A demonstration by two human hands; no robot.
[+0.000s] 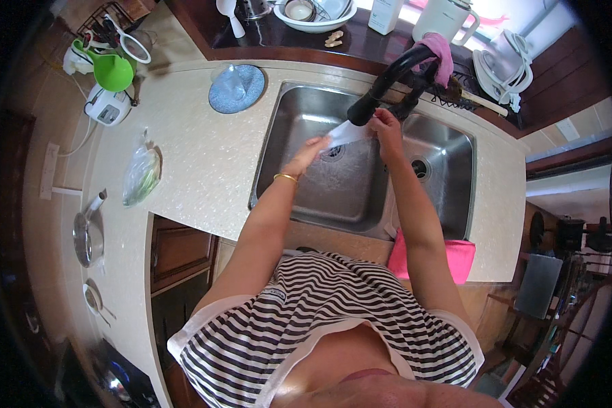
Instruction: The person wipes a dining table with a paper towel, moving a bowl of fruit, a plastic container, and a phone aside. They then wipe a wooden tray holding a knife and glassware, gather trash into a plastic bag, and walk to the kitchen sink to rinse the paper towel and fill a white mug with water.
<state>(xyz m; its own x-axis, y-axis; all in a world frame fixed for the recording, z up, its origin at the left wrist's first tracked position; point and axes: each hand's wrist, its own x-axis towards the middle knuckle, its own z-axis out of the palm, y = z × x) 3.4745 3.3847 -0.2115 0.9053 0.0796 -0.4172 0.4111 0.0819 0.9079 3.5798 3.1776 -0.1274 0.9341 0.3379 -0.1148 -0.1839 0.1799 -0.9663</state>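
Over the larger basin of a stainless steel double sink (pixel 336 214), my left hand (pixel 310 152) grips one end of a thin white sheet or cloth (pixel 348 135); its material is hard to tell. The opposite end is pinched in the fingers of my right hand (pixel 386 131), close beside the black faucet (pixel 364 108). The faucet's spout hangs right above the white piece and hides part of it. Below it a drain strainer (pixel 332 153) shows. Whether water is running I cannot tell.
A pink cloth (pixel 459 257) hangs over the sink's front edge, another pink cloth (pixel 441 56) over the faucet. To the left on the counter are a blue speckled plate (pixel 250 97), a plastic bag of green vegetables (pixel 143 178) and a lidded pan (pixel 86 239). Ginger (pixel 333 39) lies on the ledge.
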